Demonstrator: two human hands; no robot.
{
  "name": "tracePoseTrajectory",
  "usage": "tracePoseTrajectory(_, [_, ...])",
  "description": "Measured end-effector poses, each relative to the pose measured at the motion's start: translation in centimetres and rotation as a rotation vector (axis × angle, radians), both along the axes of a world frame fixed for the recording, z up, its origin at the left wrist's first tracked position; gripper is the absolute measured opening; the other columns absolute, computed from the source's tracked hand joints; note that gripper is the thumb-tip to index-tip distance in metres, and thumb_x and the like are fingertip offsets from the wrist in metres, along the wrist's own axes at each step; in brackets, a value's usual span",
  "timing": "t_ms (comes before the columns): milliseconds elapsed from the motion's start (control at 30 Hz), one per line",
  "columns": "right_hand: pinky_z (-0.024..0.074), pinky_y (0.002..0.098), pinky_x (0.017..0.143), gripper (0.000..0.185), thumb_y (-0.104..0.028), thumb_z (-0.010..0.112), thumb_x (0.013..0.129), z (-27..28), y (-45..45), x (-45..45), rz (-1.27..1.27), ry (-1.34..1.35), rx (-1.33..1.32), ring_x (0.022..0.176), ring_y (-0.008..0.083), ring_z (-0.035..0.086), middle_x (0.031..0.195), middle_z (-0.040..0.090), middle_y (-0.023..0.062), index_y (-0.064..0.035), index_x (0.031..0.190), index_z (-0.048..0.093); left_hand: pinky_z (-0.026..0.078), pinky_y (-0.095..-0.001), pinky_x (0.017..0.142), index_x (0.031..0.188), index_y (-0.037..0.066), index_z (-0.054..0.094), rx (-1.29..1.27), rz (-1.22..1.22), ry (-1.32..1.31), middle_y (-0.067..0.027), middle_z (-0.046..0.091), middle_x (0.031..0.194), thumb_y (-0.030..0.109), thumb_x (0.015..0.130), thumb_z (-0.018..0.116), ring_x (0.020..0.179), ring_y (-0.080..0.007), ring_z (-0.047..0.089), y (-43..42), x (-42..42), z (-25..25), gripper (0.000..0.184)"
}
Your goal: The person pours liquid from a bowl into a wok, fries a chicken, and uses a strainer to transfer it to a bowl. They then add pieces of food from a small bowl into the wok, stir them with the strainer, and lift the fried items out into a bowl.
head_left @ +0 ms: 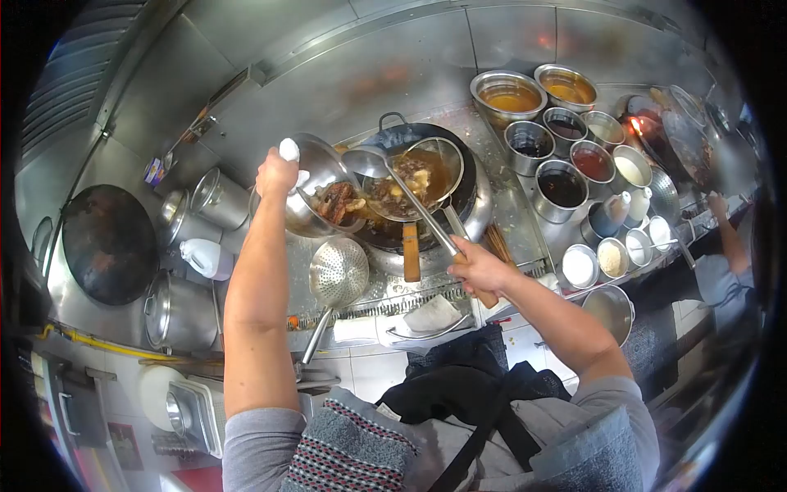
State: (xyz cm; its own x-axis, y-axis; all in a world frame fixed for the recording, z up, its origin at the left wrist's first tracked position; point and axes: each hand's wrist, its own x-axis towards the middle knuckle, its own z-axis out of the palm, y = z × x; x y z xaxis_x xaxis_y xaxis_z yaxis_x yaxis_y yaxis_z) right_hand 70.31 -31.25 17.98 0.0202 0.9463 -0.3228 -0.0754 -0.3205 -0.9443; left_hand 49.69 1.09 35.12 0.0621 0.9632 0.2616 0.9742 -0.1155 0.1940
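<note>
Left hand (279, 172): fingers closed on the rim of a steel mixing bowl (320, 164), with a white cloth (289, 150) showing at the grip; exact placement of the fingertips not determinable, being hidden by the hand. Bowl tilted, mouth directed toward the black wok (470, 189) at right. Brown meat pieces (334, 201) on the lower wall of the bowl, near the wok-side lip: below and to the right of the left fingers, apart from them. Right hand (482, 271): fingers wrapped around the rear of the long handle of a ladle (366, 161), near the wooden end (489, 297). Ladle head well forward of the right fingers, just beside the bowl, with the shaft running diagonally over the wok. Beneath the shaft: a round wire strainer (461, 166) lying across the wok, holding more food pieces (407, 193), with brown liquid visible in the wok. Strainer's wooden handle (411, 252) pointing toward the body, left of the right hand and apart from it. Nearer the body, below the bowl: a perforated skimmer (338, 271), untouched. Right of the wok: steel basins of orange liquid (510, 98) and, in front of these, steel canisters of dark sauce (562, 184).
</note>
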Motion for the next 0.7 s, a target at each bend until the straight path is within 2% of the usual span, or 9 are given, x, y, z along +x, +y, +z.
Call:
tracePoseTrajectory(33, [0.0417, 0.0299, 0.041, 0.066, -0.007, 0.058, 0.092, -0.1, -0.3, 0.0, -0.009, 0.003, 0.0, 0.048, 0.0108, 0.047, 0.076, 0.048, 0.0039, -0.0135, 0.148, 0.024, 0.048, -0.0467, 0.094, 0.121, 0.013, 0.055, 0.0, -0.009, 0.003, -0.018, 0.064, 0.12, 0.03, 0.082, 0.06, 0.113, -0.0371, 0.06, -0.3, 0.9, 0.3, 0.043])
tracePoseTrajectory(167, [0.042, 0.0301, 0.042, 0.065, -0.004, 0.055, 0.09, -1.5, -0.8, -0.2, -0.11, 0.409, -0.097, 0.049, 0.012, 0.047, 0.072, 0.047, 0.0032, -0.0161, 0.144, 0.021, 0.049, -0.0476, 0.093, 0.121, 0.013, 0.055, 0.013, -0.114, 0.091, -0.0183, 0.064, 0.119, 0.027, 0.083, 0.058, 0.111, -0.0382, 0.061, -2.2, 5.3, 1.5, 0.041])
tracePoseTrajectory(233, [0.0416, 0.0298, 0.042, 0.051, -0.004, 0.055, 0.09, -1.4, -0.3, -1.0, -0.131, 0.588, -0.167, 0.05, 0.0119, 0.047, 0.071, 0.048, 0.003, -0.0148, 0.133, 0.028, 0.049, -0.0479, 0.092, 0.123, 0.015, 0.054, 0.071, -0.167, 0.15, -0.02, 0.065, 0.117, 0.024, 0.084, 0.054, 0.109, -0.0389, 0.061, -3.8, 8.0, 1.0, 0.04])
tracePoseTrajectory(267, [0.0416, 0.0296, 0.042, 0.037, -0.004, 0.055, 0.09, -0.9, -0.2, -1.2, -0.159, 0.669, -0.179, 0.05, 0.0115, 0.046, 0.071, 0.048, 0.0027, -0.0141, 0.118, 0.033, 0.05, -0.0478, 0.09, 0.123, 0.016, 0.054, 0.076, -0.206, 0.196, -0.0206, 0.065, 0.114, 0.023, 0.085, 0.053, 0.106, -0.039, 0.063, -4.7, 9.3, 0.6, 0.039])
tracePoseTrajectory(400, [0.0424, 0.0289, 0.044, 0.02, -0.006, 0.053, 0.091, -2.0, 2.7, -1.8, -0.257, 0.852, -0.2, 0.05, 0.0114, 0.046, 0.066, 0.047, 0.0018, -0.0108, 0.103, 0.038, 0.052, -0.0485, 0.085, 0.12, 0.017, 0.052, 0.127, -0.344, 0.324, -0.0205, 0.069, 0.103, 0.019, 0.084, 0.054, 0.099, -0.0382, 0.066, -5.9, 13.0, -1.8, 0.036])
tracePoseTrajectory(467, [0.0425, 0.0274, 0.045, 0.01, -0.009, 0.051, 0.092, -2.6, 3.9, -1.9, -0.124, 1.097, -0.149, 0.049, 0.0107, 0.045, 0.061, 0.045, 0.0002, -0.0096, 0.09, 0.041, 0.052, -0.0484, 0.084, 0.119, 0.018, 0.052, 0.131, -0.368, 0.363, -0.0205, 0.069, 0.102, 0.018, 0.085, 0.054, 0.099, -0.038, 0.066, -6.0, 14.0, -3.1, 0.034])
tracePoseTrajectory(567, [0.0424, 0.0268, 0.046, 0.011, -0.011, 0.048, 0.093, -2.0, 5.0, -1.1, -0.16, 1.182, -0.192, 0.049, 0.0099, 0.044, 0.059, 0.045, -0.0009, -0.0087, 0.083, 0.043, 0.052, -0.0491, 0.081, 0.117, 0.019, 0.052, 0.22, -0.443, 0.402, -0.0198, 0.069, 0.099, 0.016, 0.086, 0.051, 0.095, -0.038, 0.067, -5.3, 15.1, -5.0, 0.031])
tracePoseTrajectory(633, [0.0423, 0.0266, 0.046, 0.01, -0.01, 0.048, 0.093, -2.0, 5.2, -0.1, -0.161, 1.131, -0.202, 0.049, 0.009, 0.044, 0.06, 0.045, -0.0013, -0.008, 0.084, 0.043, 0.053, -0.0465, 0.083, 0.123, 0.017, 0.05, 0.137, -0.476, 0.51, -0.0211, 0.066, 0.107, 0.015, 0.09, 0.048, 0.099, -0.0364, 0.066, -6.1, 15.6, -4.2, 0.034])
tracePoseTrajectory(700, [0.0426, 0.0258, 0.046, 0.011, -0.011, 0.048, 0.093, -2.1, 5.3, 0.4, -0.179, 1.161, -0.225, 0.048, 0.0086, 0.043, 0.06, 0.045, -0.0012, -0.0081, 0.083, 0.043, 0.053, -0.0465, 0.081, 0.124, 0.018, 0.049, 0.146, -0.447, 0.503, -0.0217, 0.067, 0.105, 0.013, 0.091, 0.046, 0.099, -0.0357, 0.066, -6.4, 15.6, -3.2, 0.034])
